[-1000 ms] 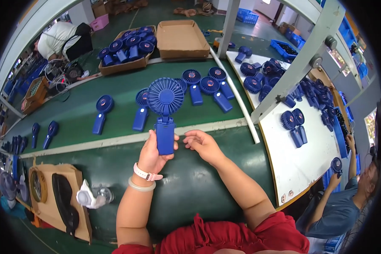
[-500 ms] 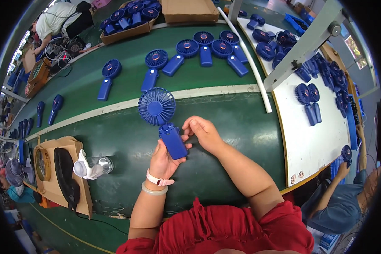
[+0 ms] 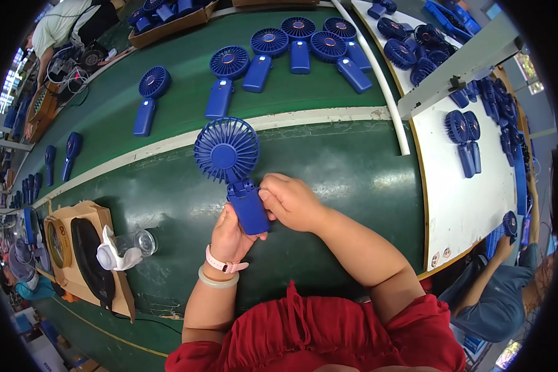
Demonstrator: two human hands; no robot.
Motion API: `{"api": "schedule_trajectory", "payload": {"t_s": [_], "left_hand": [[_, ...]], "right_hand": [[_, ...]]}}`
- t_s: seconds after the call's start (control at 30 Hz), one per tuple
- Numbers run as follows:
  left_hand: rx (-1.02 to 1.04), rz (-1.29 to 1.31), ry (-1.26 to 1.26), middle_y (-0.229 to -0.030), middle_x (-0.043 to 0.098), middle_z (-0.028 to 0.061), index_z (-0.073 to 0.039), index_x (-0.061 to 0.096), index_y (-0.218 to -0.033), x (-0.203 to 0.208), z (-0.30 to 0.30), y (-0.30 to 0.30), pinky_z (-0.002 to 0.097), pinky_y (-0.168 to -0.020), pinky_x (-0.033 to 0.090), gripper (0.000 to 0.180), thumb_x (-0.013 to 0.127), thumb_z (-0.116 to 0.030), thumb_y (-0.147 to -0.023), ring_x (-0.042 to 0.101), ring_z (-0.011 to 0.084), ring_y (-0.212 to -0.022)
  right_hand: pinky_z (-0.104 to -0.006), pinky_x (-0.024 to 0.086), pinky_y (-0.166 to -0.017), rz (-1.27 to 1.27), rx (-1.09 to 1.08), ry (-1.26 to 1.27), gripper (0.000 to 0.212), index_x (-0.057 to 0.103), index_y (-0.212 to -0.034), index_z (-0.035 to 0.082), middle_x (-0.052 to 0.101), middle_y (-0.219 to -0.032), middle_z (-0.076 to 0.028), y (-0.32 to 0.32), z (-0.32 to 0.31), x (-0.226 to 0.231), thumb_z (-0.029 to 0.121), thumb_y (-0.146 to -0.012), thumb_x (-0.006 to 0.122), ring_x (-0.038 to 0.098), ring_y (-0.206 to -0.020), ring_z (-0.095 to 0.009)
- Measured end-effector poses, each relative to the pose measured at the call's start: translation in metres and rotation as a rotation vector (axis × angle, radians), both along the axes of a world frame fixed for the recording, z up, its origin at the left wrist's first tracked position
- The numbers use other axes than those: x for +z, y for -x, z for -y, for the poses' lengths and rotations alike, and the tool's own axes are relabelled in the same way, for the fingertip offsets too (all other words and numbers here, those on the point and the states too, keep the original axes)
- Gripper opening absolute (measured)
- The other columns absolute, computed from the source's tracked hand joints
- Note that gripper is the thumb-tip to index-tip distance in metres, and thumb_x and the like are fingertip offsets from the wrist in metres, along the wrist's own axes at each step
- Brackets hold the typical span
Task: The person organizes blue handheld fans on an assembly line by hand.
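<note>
My left hand (image 3: pixel 230 234) is wrapped round the handle of a blue handheld fan (image 3: pixel 227 154), held over the green table. The fan's round grille points away from me, tilted at the hinge above the handle. My right hand (image 3: pixel 291 201) is closed, thumb and curled fingers against the upper right side of the same handle. Whether a small part sits between those fingers is hidden. Past the pale strip, more blue handheld fans (image 3: pixel 268 42) lie on the green belt (image 3: pixel 186 102), several bunched at the far middle.
At left lie a clear cup (image 3: pixel 144 242) with a white item, a black pouch (image 3: pixel 93 263) and a tape roll on cardboard (image 3: pixel 123 291). A white side table (image 3: pixel 471 214) holds piled fans at right, beside a metal post (image 3: pixel 459 68) and white tube (image 3: pixel 387 93). Co-workers are at both sides.
My right hand has moved left and now touches the fan's handle. The fan stays in my left hand. The whole view has shifted slightly.
</note>
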State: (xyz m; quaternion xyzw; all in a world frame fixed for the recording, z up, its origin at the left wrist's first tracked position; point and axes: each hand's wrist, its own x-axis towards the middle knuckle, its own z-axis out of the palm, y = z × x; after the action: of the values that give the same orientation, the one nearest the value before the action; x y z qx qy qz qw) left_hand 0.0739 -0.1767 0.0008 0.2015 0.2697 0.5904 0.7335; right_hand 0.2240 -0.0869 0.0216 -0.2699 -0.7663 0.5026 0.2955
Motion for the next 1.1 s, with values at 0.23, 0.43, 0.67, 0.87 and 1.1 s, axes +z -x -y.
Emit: {"api": "schedule_trajectory", "payload": {"t_s": [0.23,0.43,0.67,0.87,1.1], "left_hand": [[0.041,0.064,0.059,-0.114,0.055,0.0183,-0.001,0.039,-0.126,0.004,0.003,-0.004,0.0317,-0.063,0.052,0.052,0.027,-0.042,-0.096,0.059,0.0292,-0.099],[0.045,0.012,0.132,-0.111,0.055,0.0168,-0.005,0.039,-0.125,0.009,0.004,-0.005,0.0312,-0.059,0.051,0.051,0.029,-0.044,-0.095,0.06,0.0285,-0.093],[0.023,-0.009,0.155,-0.107,0.057,0.0146,-0.006,0.039,-0.125,0.01,-0.001,-0.008,0.0304,-0.054,0.05,0.053,0.032,-0.047,-0.093,0.061,0.0275,-0.088],[0.0,0.017,0.087,-0.116,0.054,0.0138,-0.005,0.038,-0.128,0.006,0.007,0.005,0.0319,-0.065,0.053,0.055,0.042,-0.046,-0.091,0.059,0.0282,-0.1],[-0.073,0.065,0.057,-0.117,0.054,0.0113,-0.01,0.036,-0.13,-0.002,0.004,-0.006,0.0287,-0.067,0.051,0.049,0.035,-0.043,-0.094,0.058,0.023,-0.101]], "right_hand": [[-0.0337,0.044,-0.056,-0.139,-0.169,-0.095,0.012,0.048,-0.08,0.002,0.052,-0.075,-0.012,-0.003,-0.005,-0.011,0.01,-0.088,0.048,0.054,-0.059,-0.025],[-0.0328,0.043,-0.06,-0.186,-0.191,0.192,0.008,0.049,-0.082,0.001,0.051,-0.077,-0.009,-0.003,-0.004,-0.008,0.007,-0.087,0.049,0.052,-0.067,-0.024],[-0.0298,0.044,-0.063,-0.171,-0.128,0.05,0.005,0.054,-0.087,0.003,0.053,-0.081,-0.008,-0.003,-0.007,-0.01,0.007,-0.087,0.052,0.054,-0.071,-0.019],[-0.0269,0.046,-0.058,-0.19,-0.09,0.227,0.005,0.057,-0.087,0.003,0.054,-0.08,-0.007,0.008,-0.001,0.0,0.005,-0.083,0.059,0.059,-0.064,-0.016],[-0.0297,0.043,-0.052,-0.074,-0.232,-0.182,0.004,0.054,-0.077,0.002,0.053,-0.069,-0.008,-0.003,0.002,0.004,0.0,-0.08,0.056,0.054,-0.056,-0.019]]}}
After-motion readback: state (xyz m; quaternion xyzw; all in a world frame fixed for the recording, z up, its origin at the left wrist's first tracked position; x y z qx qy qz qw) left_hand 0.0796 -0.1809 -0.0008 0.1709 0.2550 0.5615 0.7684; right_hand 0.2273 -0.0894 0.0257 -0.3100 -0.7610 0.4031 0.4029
